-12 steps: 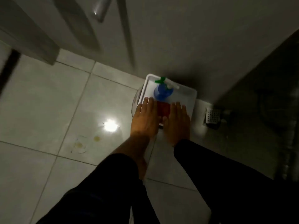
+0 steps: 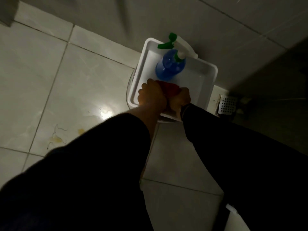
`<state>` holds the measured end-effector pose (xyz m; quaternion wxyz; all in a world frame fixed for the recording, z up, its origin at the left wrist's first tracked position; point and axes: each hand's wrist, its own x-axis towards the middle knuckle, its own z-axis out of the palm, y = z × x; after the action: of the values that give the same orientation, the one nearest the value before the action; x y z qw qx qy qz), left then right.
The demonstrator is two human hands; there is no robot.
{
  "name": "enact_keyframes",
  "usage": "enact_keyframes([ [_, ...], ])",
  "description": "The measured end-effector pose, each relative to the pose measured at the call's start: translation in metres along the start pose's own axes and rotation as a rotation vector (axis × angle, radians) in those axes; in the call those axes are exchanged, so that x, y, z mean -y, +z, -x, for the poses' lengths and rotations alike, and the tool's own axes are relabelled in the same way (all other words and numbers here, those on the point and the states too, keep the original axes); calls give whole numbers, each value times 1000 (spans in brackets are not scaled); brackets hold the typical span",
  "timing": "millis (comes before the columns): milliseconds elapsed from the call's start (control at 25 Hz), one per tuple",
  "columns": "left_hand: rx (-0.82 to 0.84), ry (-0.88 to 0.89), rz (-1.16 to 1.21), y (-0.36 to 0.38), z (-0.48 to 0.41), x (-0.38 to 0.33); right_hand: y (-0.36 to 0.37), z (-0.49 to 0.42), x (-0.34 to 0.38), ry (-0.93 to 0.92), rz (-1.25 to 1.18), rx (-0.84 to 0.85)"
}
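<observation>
Cloth [image 2: 168,90], red: bunched in white tray [image 2: 214,71], fingers of left hand [image 2: 152,95] and right hand [image 2: 182,99] clenched round it. Blue bottle [image 2: 168,68] just behind, same tray. Tiled floor [image 2: 75,80] below.

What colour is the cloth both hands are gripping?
The cloth is red; the head view shows it.

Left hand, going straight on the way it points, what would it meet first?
Likely the blue plastic spray bottle, just beyond the crumpled red cloth the left hand grips; depth unclear.
</observation>
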<state>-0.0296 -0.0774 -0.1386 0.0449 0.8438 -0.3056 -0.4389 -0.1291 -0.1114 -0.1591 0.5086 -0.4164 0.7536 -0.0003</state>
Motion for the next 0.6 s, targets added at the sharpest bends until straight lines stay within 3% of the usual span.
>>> enact_keyframes([
  [160,44,62,296,-35,21,1,-19,33,5,-21,-372,74],
  [280,133,92,662,-73,62,30,-29,82,18,-220,-335,98],
  [360,230,132,914,-102,91,67,-23,119,24,-306,-363,240],
  [480,295,155,1116,-126,127,138,8,170,16,-128,-527,655],
  [600,86,140,1108,-123,147,227,82,206,1,55,-447,856],
])
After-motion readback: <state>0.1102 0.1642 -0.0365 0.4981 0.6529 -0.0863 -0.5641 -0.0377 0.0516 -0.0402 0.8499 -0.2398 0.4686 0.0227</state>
